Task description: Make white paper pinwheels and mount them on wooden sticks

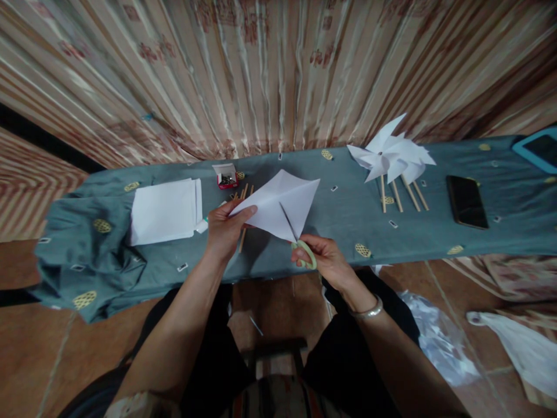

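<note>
My left hand (pixel 228 223) pinches the left corner of a white paper sheet (pixel 265 200), which is held up over the table and shows faint creases. In my right hand (pixel 324 255) is a pair of scissors (pixel 307 253) with pale green handles. Their blade lies across the paper, pointing from its lower edge toward the middle. Below and behind my left hand are several thin wooden sticks (pixel 242 239), partly hidden. A small red and white box (pixel 226 177) with its lid up holds small metal pieces just beyond that hand.
A stack of white paper (pixel 163 212) lies on the left of the cloth-covered table (pixel 343 220). Several white paper pinwheels (pixel 387 152) on sticks lie at the right, near a black phone (pixel 467 201) and a blue-edged device (pixel 539 149). A plastic bag (pixel 439 337) is on the floor.
</note>
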Motion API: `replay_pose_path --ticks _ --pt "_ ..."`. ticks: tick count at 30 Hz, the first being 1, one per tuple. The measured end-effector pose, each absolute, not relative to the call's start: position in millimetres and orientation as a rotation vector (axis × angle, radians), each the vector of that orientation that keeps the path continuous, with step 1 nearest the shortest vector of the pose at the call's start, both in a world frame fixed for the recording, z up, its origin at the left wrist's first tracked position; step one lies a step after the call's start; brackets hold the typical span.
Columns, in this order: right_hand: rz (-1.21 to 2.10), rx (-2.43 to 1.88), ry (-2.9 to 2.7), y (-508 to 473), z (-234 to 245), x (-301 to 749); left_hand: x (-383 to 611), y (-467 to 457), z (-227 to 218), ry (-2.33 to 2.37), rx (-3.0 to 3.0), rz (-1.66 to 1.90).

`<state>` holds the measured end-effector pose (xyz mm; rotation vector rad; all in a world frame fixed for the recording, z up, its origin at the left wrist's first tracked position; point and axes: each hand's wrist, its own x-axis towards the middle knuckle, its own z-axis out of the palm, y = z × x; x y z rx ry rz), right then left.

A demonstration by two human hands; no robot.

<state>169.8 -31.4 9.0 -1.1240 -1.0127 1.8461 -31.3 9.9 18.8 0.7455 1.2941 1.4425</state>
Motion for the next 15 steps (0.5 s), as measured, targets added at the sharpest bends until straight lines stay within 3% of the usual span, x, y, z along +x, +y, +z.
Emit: replay_pose_path --ticks 15 --pt "2.006 -1.05 -1.114 -34.1 11.7 179.4 -38.1 17.9 22.6 1.264 0.706 1.561"
